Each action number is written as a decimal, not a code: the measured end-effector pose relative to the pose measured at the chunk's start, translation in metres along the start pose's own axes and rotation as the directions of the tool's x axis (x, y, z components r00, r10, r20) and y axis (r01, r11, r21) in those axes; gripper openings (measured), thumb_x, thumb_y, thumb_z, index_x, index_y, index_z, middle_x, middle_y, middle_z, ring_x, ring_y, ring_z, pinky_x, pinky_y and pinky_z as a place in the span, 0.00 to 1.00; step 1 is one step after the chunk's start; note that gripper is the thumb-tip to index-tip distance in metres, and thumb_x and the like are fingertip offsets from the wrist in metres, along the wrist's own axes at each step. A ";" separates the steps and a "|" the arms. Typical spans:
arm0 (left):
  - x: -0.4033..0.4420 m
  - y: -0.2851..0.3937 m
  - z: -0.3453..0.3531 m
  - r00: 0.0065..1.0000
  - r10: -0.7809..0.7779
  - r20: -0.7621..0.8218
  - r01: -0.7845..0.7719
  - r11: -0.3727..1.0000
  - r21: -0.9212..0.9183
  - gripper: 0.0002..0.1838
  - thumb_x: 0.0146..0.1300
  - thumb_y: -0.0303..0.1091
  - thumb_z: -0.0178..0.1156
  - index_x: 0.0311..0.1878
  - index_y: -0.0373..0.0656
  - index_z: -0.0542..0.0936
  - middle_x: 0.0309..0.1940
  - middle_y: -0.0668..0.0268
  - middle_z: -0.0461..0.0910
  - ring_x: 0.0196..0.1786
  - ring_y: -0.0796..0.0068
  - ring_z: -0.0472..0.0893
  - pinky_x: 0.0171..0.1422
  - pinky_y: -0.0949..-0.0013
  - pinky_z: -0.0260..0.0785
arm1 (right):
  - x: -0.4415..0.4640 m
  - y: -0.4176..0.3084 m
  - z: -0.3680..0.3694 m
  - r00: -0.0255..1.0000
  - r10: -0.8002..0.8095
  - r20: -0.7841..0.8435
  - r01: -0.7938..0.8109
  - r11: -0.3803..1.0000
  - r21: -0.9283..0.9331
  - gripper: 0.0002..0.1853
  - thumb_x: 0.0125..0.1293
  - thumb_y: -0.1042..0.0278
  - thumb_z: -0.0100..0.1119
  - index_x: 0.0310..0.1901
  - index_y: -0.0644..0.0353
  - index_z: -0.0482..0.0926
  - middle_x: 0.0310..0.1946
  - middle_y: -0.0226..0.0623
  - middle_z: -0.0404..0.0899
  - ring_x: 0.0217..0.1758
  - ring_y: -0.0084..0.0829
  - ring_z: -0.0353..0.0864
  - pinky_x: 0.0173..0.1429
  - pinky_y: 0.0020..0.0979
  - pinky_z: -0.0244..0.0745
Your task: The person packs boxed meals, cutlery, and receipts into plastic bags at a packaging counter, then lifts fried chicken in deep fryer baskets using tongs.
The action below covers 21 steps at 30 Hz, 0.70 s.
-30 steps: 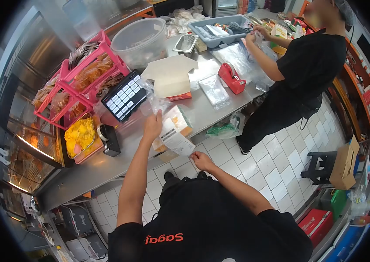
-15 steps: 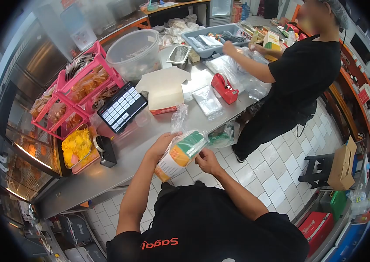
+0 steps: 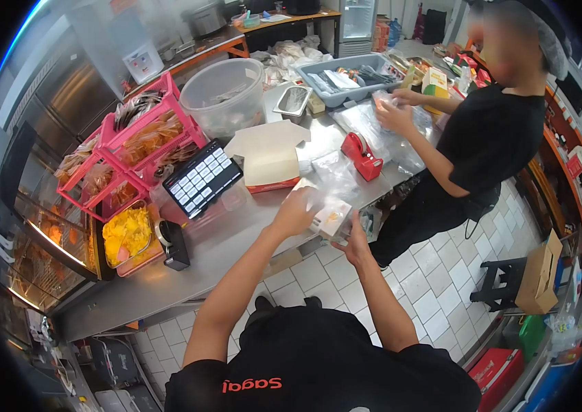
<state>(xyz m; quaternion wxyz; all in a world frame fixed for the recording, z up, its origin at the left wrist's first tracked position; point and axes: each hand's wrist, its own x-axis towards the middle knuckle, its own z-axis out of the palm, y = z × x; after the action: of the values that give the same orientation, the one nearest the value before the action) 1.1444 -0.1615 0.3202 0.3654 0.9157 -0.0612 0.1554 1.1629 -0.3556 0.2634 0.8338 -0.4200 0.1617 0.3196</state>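
Note:
In front of me, near the counter's edge, is a printed carton with a mostly white face and a small orange mark; clear plastic shows around its top. My left hand grips its left end, with the fingers partly blurred. At the opposite end my right hand has its fingers and thumb closed on the carton. Just beyond lies a clear plastic bag on the counter, close to the red tape dispenser. An open cardboard box stands to the left of that bag.
Pink baskets of packets, a tablet and a tray of yellow food line the left. Behind are a clear tub and a blue-grey bin. A co-worker handles a small packet at the right.
The carton has moved up and right, nearer the counter, and turned from its green and orange side to a white face. Both hands moved with it. The co-worker's hands have risen with a packet.

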 end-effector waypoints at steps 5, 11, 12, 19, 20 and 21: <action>-0.039 0.028 -0.005 0.971 -0.240 -0.014 0.230 0.943 -0.241 0.30 0.61 0.42 0.64 0.61 0.36 0.68 0.52 0.49 0.76 0.59 0.54 0.75 0.64 0.60 0.66 | 0.048 0.028 -0.013 0.947 -0.309 -0.091 0.164 0.707 -0.688 0.41 0.61 0.48 0.65 0.65 0.71 0.63 0.56 0.52 0.71 0.55 0.35 0.75 0.48 0.33 0.75; -0.122 0.050 -0.062 0.917 -0.354 0.181 0.386 0.683 -0.621 0.24 0.63 0.42 0.64 0.54 0.35 0.72 0.46 0.58 0.80 0.47 0.67 0.82 0.59 0.58 0.71 | 0.054 0.037 0.005 0.960 -0.279 -0.025 0.181 0.686 -0.705 0.29 0.65 0.50 0.61 0.56 0.68 0.73 0.43 0.41 0.80 0.38 0.28 0.80 0.36 0.27 0.75; -0.132 0.057 -0.075 0.920 -0.348 0.181 0.365 0.588 -0.722 0.22 0.63 0.43 0.64 0.51 0.36 0.73 0.43 0.61 0.81 0.44 0.70 0.82 0.60 0.58 0.70 | 0.054 0.047 0.008 0.975 -0.223 -0.022 0.155 0.743 -0.651 0.25 0.66 0.50 0.60 0.55 0.64 0.75 0.44 0.39 0.81 0.40 0.27 0.80 0.38 0.27 0.75; -0.167 0.162 -0.237 0.855 0.288 -0.432 -0.396 -0.179 -0.901 0.31 0.59 0.67 0.58 0.34 0.43 0.75 0.19 0.68 0.76 0.24 0.74 0.76 0.62 0.47 0.65 | 0.004 0.148 0.014 0.948 -0.318 0.010 0.231 0.668 -0.708 0.17 0.68 0.50 0.58 0.33 0.56 0.77 0.25 0.28 0.75 0.23 0.18 0.71 0.24 0.21 0.64; -0.172 0.172 -0.259 0.753 0.420 -0.507 -0.452 -0.230 -0.862 0.32 0.59 0.68 0.57 0.36 0.42 0.75 0.22 0.65 0.76 0.26 0.71 0.78 0.61 0.47 0.65 | -0.016 0.159 0.027 0.971 -0.236 0.043 0.190 0.648 -0.738 0.17 0.68 0.52 0.59 0.34 0.60 0.77 0.26 0.30 0.76 0.25 0.19 0.72 0.28 0.22 0.67; -0.183 0.180 -0.276 0.666 0.512 -0.543 -0.467 -0.281 -0.838 0.32 0.59 0.67 0.58 0.37 0.41 0.75 0.22 0.65 0.74 0.25 0.70 0.76 0.61 0.45 0.66 | -0.034 0.172 0.040 0.985 -0.154 0.075 0.156 0.621 -0.768 0.17 0.68 0.53 0.59 0.35 0.63 0.77 0.27 0.32 0.77 0.27 0.20 0.73 0.32 0.22 0.70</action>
<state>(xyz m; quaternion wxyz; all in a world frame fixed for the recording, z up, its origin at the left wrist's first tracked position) 0.8647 -0.1024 0.5665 0.7848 0.2747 -0.5237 0.1853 1.0228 -0.2601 0.2027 0.5991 -0.7476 -0.0275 0.2852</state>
